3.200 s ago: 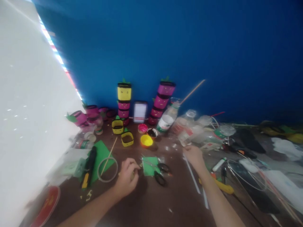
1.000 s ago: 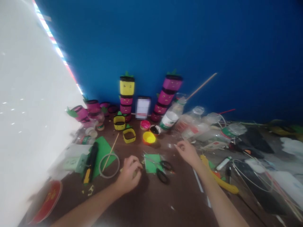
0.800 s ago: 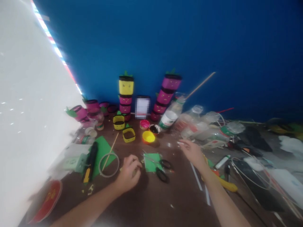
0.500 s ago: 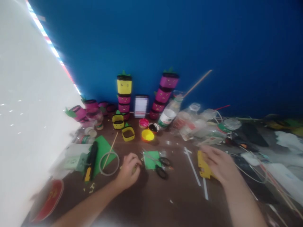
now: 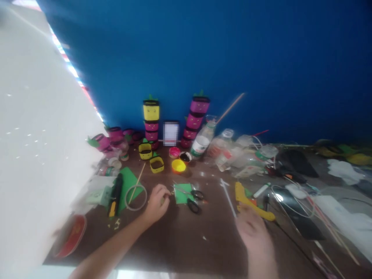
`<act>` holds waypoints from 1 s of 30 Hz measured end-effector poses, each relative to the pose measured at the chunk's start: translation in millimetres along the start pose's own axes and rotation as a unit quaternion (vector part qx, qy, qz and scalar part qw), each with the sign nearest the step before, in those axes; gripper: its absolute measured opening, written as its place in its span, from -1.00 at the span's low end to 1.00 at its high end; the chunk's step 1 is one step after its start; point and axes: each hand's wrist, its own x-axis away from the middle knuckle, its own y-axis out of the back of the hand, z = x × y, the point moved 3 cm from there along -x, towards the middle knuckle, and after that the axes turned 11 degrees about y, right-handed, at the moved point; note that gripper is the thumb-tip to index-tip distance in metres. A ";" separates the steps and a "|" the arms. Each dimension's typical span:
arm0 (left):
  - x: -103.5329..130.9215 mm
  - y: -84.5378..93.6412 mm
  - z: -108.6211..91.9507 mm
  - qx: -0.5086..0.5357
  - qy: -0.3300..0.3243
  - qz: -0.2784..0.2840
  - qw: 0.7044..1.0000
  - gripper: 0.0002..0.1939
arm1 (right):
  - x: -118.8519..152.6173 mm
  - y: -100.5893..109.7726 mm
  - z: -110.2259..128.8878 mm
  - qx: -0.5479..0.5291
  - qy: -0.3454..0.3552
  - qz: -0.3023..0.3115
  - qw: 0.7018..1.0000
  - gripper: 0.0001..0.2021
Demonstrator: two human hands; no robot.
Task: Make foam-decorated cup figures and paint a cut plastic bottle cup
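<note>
Left fingers [image 5: 162, 190] curl over brown tabletop [image 5: 186, 238] — blue wall [image 5: 221, 58] behind.

Left hand [image 5: 158, 203], fingers curled, contents unclear. Just right of it: scissors [image 5: 189, 193] across small green sheet [image 5: 179, 199]. Left of it: ring [image 5: 136, 209], wooden stick [image 5: 140, 176] crossing. Beyond it: open yellow box [image 5: 157, 167]. Right hand [image 5: 252, 224] blurred, by yellow gun-shaped tool [image 5: 250, 205], contact unclear; white strip [image 5: 229, 198] just ahead-left of it.
</note>
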 end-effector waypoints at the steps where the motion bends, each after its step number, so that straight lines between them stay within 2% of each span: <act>1: -0.6 0.5 0.7 0.007 0.000 -0.010 1.000 -0.82 | -1.1 -10.8 -1.2 0.017 0.002 0.021 1.000 -0.71; 3: -1.8 1.5 3.2 0.015 -0.004 -0.042 0.999 -0.80 | -4.9 -34.6 -1.5 0.091 0.022 0.073 0.993 -0.70; 6: -2.8 2.0 8.2 0.013 -0.014 -0.095 0.995 -0.79 | -8.5 -63.0 2.4 0.143 0.066 0.106 0.982 -0.65; 8: -2.9 2.1 10.9 0.012 -0.014 -0.118 0.993 -0.80 | -8.2 -73.7 4.9 0.150 0.086 0.115 0.978 -0.60; 15: -0.4 11.3 11.6 0.014 0.012 -0.206 0.978 -0.79 | -7.8 -79.7 -2.3 0.213 0.097 0.081 0.969 -0.70; 19: 4.3 17.2 11.7 -0.004 0.028 -0.244 0.969 -0.79 | -6.8 -75.7 -7.8 0.228 0.125 0.052 0.964 -0.66; 23: 8.8 20.6 10.5 -0.044 0.033 -0.216 0.975 -0.80 | -5.8 -70.8 -11.0 0.237 0.169 0.042 0.956 -0.67; 30: -1.7 7.5 -4.7 -0.152 0.032 -0.084 0.984 -0.89 | -8.8 -71.2 -12.6 0.244 0.202 0.038 0.948 -0.70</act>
